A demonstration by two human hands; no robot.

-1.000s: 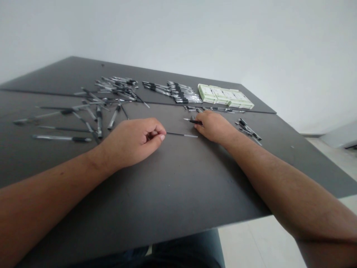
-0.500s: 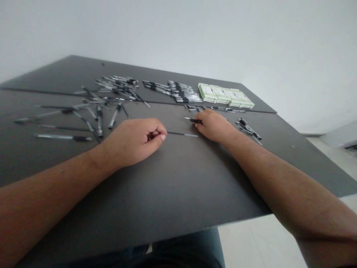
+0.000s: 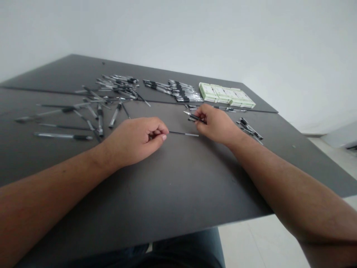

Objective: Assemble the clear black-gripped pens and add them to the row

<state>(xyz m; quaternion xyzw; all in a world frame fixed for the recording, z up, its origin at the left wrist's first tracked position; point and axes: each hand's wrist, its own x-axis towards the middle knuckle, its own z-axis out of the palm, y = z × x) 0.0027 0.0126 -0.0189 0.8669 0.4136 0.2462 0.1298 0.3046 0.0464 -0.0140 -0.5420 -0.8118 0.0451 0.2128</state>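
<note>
My left hand (image 3: pixel 142 141) is closed in a pinch on one end of a thin pen refill (image 3: pixel 182 133), dark with a clear end, which points right across the middle of the table. My right hand (image 3: pixel 213 123) grips a pen barrel (image 3: pixel 198 118) with a black grip section and a pale pointed tip directed left. A second dark piece, too small to name, shows by the right fingertips. Around the right hand, several pen parts (image 3: pixel 230 109) lie in a row behind it, partly hidden by the fingers.
Loose pens and refills (image 3: pixel 117 87) are heaped at the left, with a single pen (image 3: pixel 63 136) nearer me. Behind are a row of pens (image 3: pixel 182 91) and green-white boxes (image 3: pixel 225 93). More pen parts (image 3: pixel 251 128) lie right. The dark table (image 3: pixel 167 197) has a seam.
My right hand has lifted slightly off the table with the pen barrel, which now shows more clearly. The left hand and refill have barely moved.
</note>
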